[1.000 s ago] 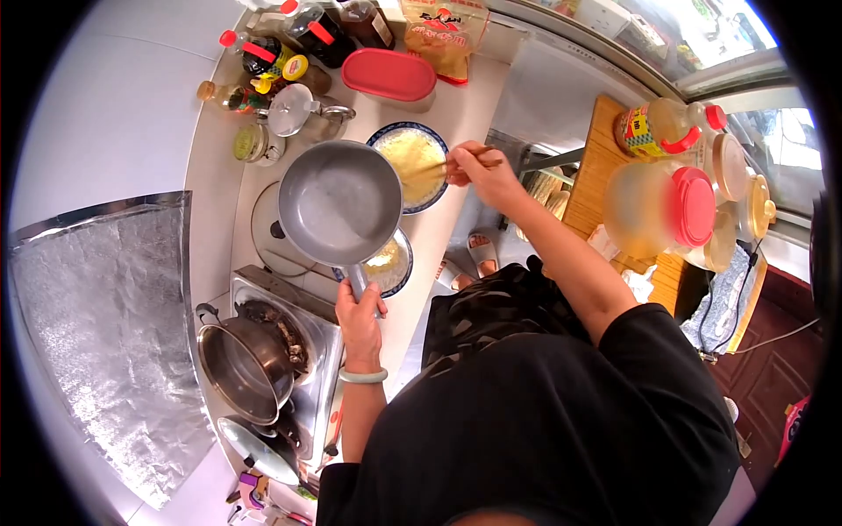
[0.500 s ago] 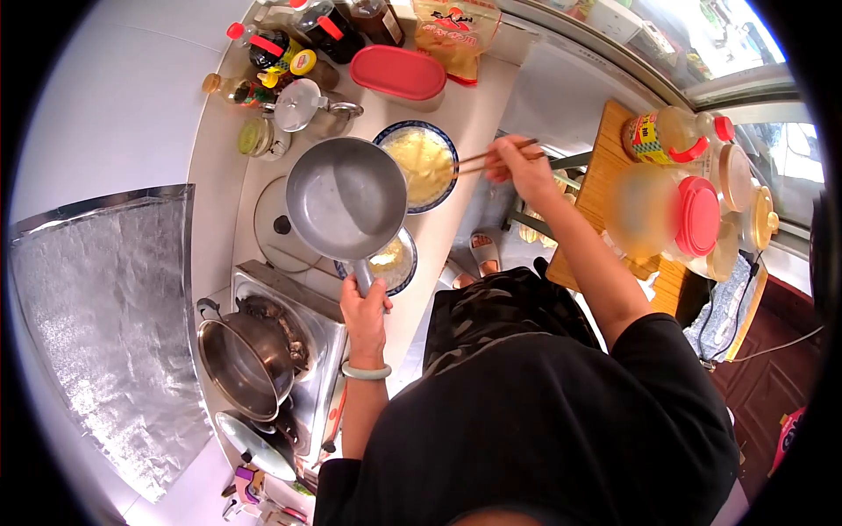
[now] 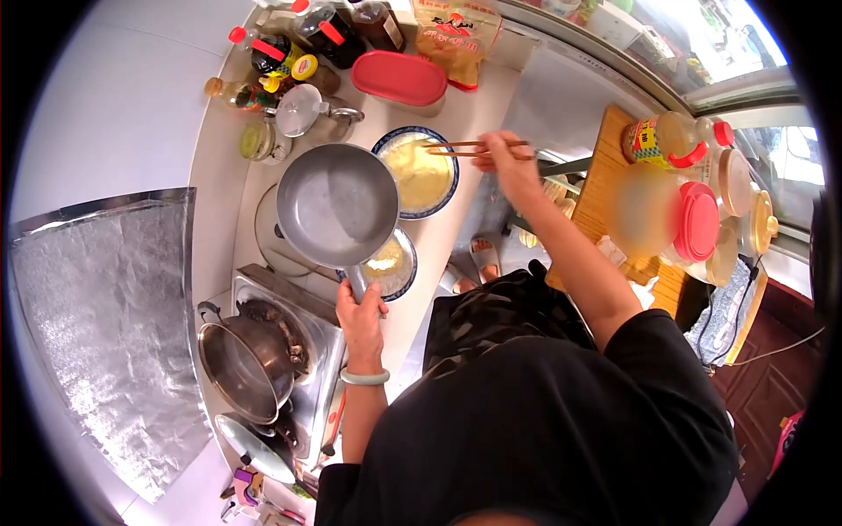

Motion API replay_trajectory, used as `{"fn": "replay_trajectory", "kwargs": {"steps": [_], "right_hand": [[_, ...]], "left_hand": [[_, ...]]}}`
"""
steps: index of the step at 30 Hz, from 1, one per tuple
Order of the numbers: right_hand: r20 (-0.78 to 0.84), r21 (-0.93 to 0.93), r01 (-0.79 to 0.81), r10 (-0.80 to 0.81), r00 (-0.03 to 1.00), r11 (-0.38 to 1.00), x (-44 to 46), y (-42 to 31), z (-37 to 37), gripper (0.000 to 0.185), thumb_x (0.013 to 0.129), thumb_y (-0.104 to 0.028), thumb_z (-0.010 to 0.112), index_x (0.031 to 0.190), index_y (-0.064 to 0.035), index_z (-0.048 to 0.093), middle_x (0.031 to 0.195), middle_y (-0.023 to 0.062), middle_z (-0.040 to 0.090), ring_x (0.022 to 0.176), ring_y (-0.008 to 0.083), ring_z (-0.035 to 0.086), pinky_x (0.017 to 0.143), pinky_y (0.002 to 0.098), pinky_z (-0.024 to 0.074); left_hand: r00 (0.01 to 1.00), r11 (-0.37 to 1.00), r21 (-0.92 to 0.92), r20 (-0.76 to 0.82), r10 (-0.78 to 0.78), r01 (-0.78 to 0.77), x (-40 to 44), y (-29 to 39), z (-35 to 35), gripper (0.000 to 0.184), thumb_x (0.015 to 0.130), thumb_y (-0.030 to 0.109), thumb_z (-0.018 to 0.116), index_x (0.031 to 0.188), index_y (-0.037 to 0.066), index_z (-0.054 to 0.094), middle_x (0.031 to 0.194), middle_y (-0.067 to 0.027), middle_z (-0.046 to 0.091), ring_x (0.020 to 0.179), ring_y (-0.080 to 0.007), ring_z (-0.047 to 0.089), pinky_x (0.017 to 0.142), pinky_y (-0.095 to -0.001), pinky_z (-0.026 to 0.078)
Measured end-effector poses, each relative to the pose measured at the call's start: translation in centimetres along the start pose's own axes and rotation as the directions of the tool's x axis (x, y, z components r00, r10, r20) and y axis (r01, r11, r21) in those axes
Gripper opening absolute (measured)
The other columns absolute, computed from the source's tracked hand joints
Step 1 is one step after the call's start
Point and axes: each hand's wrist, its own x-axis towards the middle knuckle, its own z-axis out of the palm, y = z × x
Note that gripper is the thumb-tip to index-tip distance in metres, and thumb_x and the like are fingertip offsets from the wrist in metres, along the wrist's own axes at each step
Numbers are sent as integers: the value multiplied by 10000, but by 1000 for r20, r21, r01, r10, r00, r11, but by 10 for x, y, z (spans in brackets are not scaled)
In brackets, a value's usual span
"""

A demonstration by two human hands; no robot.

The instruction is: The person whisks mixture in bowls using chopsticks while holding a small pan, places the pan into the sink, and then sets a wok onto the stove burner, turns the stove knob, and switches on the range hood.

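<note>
My left hand (image 3: 360, 317) is wrapped round the handle of a grey frying pan (image 3: 338, 203), which is held above the counter. The pan's inside shows no food. In my right hand (image 3: 507, 159) is a pair of brown chopsticks (image 3: 460, 150), their tips over the yellow mixture in a blue-rimmed bowl (image 3: 416, 173). That bowl stands just right of the pan. A second blue-rimmed bowl (image 3: 391, 264), with pale yellow contents, sits partly hidden beneath the pan and its handle. Behind the pan, a glass lid (image 3: 270, 231) lies on the counter, partly covered.
A steel pot (image 3: 247, 368) stands on the stove (image 3: 320, 337) at lower left, with another glass lid (image 3: 254, 448) nearby. Sauce bottles (image 3: 321, 35), a red-lidded box (image 3: 400, 79) and a bag (image 3: 456, 39) line the counter's back. Jars stand on a wooden table (image 3: 605, 206) at right.
The chopsticks moved off to the right of the bowl and then came back over the yellow mixture. The pan shifted slightly, still in my left hand.
</note>
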Motion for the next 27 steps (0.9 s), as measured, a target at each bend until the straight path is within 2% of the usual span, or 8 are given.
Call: {"fn": "replay_trajectory", "kwargs": {"steps": [2,3,6,11,15,18,23,27], "right_hand": [[101,7,30,-31,994,1000,6,28,13,266,951,-252,495,968,-12,610,851,77,646,708,162,644,664,273,533],[137,14,-73,70,988,997,-1,25,16,238,935,-238,519,915,-19,613,802,39,623,679,136,616,638,247,502],[158,-42,-203,207,965,978,-22,-6,-5,239,934,-242,521,923,-21,610,805,43,626,683,134,617,639,248,506],[-29,11,9,-8,1000,1000,4,-10,1,246,941,-242,512,916,-18,610,801,57,633,675,139,628,635,260,521],[144,38,-133,126,982,990,9,16,23,253,943,-245,503,915,-15,603,802,67,638,687,153,643,639,267,527],[160,-56,-238,244,956,970,-3,-3,-3,257,945,-251,498,918,-17,599,797,64,632,674,150,638,625,278,528],[-38,-4,-64,64,997,998,19,-15,-4,248,951,-242,491,925,-22,603,794,65,626,663,153,629,620,288,531],[145,1,-133,131,981,991,15,13,20,255,940,-262,513,914,-23,599,811,72,639,684,151,638,619,278,529]], "left_hand": [[1000,1000,-8,-3,-5,5,-1,0,-1,326,820,74,607,1092,-49,476,804,-60,569,541,-88,494,487,-224,406],[1000,1000,-13,1,-5,5,0,0,-2,328,820,71,606,1094,-50,475,804,-59,568,541,-88,494,487,-225,406],[1000,999,-39,5,-11,11,0,-1,-5,329,819,66,604,1098,-53,476,802,-59,567,542,-90,494,486,-226,405],[1000,997,-80,-6,3,-4,0,-3,-5,296,818,56,599,1070,-53,489,794,-58,564,535,-91,493,480,-222,402],[1000,998,-61,-8,-4,3,1,0,-8,265,818,52,598,1040,-47,491,786,-57,561,532,-93,491,477,-220,401],[1000,996,-84,-18,-24,22,1,-2,-9,250,816,43,590,1031,-33,489,775,-50,549,531,-91,485,469,-221,392],[999,995,-90,-22,-39,37,2,0,-9,247,812,26,572,1040,-14,485,768,-36,529,532,-88,473,460,-223,371],[999,996,-80,-19,-26,25,3,0,-11,250,814,39,587,1028,-49,491,788,-63,562,533,-94,494,469,-222,403]]}}
